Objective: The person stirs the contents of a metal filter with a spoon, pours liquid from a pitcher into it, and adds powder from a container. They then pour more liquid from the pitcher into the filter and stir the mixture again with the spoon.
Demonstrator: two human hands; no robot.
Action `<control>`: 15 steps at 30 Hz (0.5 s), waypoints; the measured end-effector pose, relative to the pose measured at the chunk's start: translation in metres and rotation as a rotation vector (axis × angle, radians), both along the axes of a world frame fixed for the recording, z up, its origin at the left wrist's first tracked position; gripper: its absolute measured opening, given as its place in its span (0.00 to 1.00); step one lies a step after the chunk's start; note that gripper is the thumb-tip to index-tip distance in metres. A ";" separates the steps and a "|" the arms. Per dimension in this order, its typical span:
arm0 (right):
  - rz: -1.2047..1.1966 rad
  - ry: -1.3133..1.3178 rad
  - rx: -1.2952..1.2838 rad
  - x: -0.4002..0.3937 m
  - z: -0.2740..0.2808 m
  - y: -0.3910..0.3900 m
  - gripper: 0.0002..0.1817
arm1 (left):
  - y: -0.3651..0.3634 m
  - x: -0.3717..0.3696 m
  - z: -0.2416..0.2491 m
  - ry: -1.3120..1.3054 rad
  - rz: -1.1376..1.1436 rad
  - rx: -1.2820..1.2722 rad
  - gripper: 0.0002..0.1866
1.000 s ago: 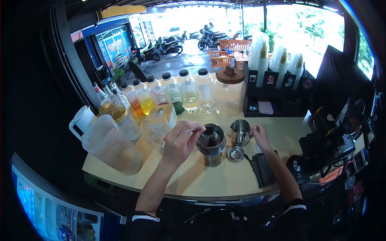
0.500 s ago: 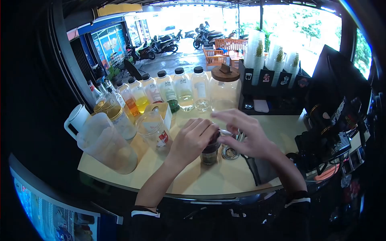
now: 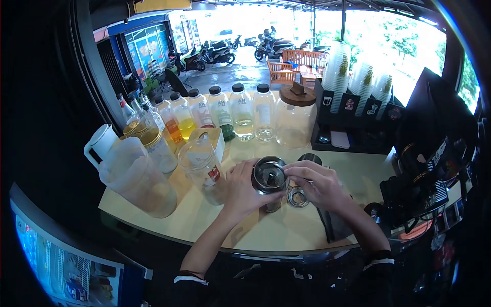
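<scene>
My left hand [image 3: 243, 187] is wrapped around a round metal canister [image 3: 269, 175], its thumb under the near side. The canister's open mouth faces me, and a small dark piece stands in its middle. The fingers of my right hand [image 3: 319, 185] are pinched together at the canister's right rim; what they hold, if anything, is hidden. Below the canister, part of a clear glass jar [image 3: 272, 205] shows on the counter. A silver ring-shaped part [image 3: 297, 197] lies beside it. Behind my right hand is a dark cylinder [image 3: 310, 159], partly covered.
Clear plastic pitchers [image 3: 138, 179] stand at the left on the counter [image 3: 245, 233]. Several black-capped bottles [image 3: 243, 115] and a wooden-lidded jar [image 3: 295, 123] line the back. A black rack [image 3: 353, 130] holds stacked cups. Dark equipment [image 3: 424, 174] is at the right.
My left hand has turned the canister so its open mouth faces me. My right hand has come down to its rim, fingers closer together. The view has shifted slightly.
</scene>
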State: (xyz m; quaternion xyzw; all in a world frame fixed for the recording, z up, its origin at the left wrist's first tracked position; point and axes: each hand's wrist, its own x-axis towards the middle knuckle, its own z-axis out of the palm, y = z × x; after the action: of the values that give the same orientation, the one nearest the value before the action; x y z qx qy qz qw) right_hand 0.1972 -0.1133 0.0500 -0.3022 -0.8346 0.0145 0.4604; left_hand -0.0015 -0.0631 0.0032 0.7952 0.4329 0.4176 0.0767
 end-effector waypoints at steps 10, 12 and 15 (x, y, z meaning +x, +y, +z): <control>0.104 0.043 -0.084 0.011 0.004 0.001 0.08 | 0.020 -0.008 0.011 -0.019 -0.210 -0.017 0.43; 0.112 0.036 -0.091 0.013 0.009 -0.002 0.08 | 0.025 -0.012 0.016 -0.003 -0.270 -0.026 0.43; 0.110 0.056 -0.094 0.015 0.011 0.001 0.07 | 0.032 -0.016 0.021 0.029 -0.354 -0.018 0.45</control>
State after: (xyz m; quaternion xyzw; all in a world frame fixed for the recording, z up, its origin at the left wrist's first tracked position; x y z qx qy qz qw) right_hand 0.2120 -0.1127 0.0614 -0.2767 -0.8351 0.0875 0.4674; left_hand -0.0175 -0.0306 0.0244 0.8642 0.2911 0.3821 0.1497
